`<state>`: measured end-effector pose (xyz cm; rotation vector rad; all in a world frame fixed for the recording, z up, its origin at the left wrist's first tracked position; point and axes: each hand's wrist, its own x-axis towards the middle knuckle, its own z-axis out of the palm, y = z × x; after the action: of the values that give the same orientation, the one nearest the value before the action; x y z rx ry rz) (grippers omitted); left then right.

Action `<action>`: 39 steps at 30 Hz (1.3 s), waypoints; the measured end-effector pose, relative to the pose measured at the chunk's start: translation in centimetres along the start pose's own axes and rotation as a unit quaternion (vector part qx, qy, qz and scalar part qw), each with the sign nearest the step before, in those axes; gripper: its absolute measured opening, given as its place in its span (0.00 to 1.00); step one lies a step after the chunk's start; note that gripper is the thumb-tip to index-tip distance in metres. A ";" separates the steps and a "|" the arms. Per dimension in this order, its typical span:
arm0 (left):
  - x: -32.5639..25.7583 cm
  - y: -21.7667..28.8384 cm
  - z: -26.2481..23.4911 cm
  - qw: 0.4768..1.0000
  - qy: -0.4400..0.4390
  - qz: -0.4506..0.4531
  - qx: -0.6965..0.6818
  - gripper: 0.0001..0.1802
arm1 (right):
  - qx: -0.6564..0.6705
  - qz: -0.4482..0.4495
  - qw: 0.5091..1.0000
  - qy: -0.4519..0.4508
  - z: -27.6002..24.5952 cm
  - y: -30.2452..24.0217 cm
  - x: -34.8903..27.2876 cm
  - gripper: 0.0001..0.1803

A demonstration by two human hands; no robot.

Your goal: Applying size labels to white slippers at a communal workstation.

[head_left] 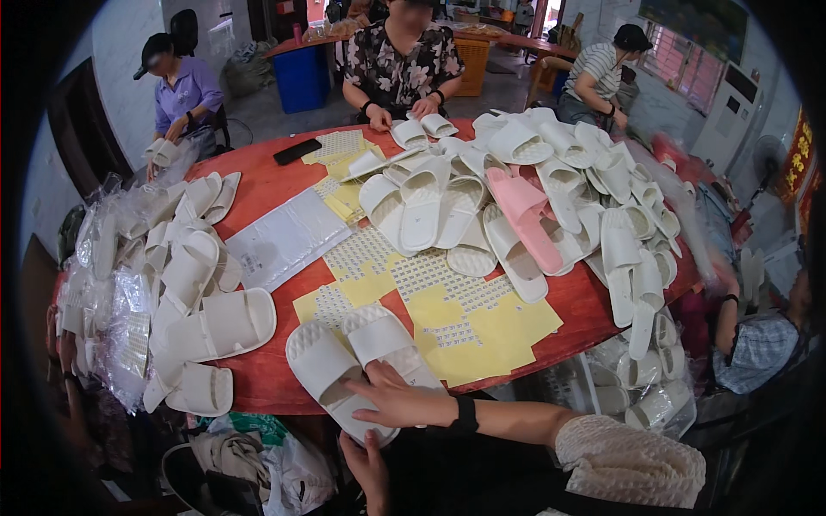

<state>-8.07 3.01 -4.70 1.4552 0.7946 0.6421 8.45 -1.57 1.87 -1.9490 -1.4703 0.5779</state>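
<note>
A pair of white slippers [323,365] is at the red table's near edge, toes pointing away from me. My left hand [368,475] is closed on the heel end of the left slipper from below, some of its fingers hidden. My right hand [400,397], with a black band at the wrist, reaches in from the right over the pair. Its fingers are spread across the insoles, and I see nothing held in them. A small printed mark shows on the right slipper's insole. Just beyond the pair lie yellow sticker sheets [495,334] with rows of small labels.
White slippers [422,206] pile up at the right with one pink slipper [525,219]; more [219,325] lie left beside clear plastic bags [107,249]. A stack of clear bags [288,236] and a black phone [297,151] lie on the red table [249,391]. Several people work nearby.
</note>
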 end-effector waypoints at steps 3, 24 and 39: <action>-0.4 0.7 0.2 1.000 0.003 0.018 0.012 0.26 | 0.005 0.058 0.998 0.002 0.6 0.8 0.9 0.34; -3.1 21.6 7.7 0.640 -0.488 0.377 -0.458 0.37 | -0.068 0.247 0.856 0.448 -11.9 2.6 -18.7 0.37; -4.9 24.7 5.5 0.725 -0.487 0.199 -0.443 0.31 | -0.222 0.337 0.729 0.553 -35.9 23.3 -31.9 0.35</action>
<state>-4.52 -3.37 20.00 0.8152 -0.6445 0.3638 39.38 -44.19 10.24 -2.4346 -0.0889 -0.7121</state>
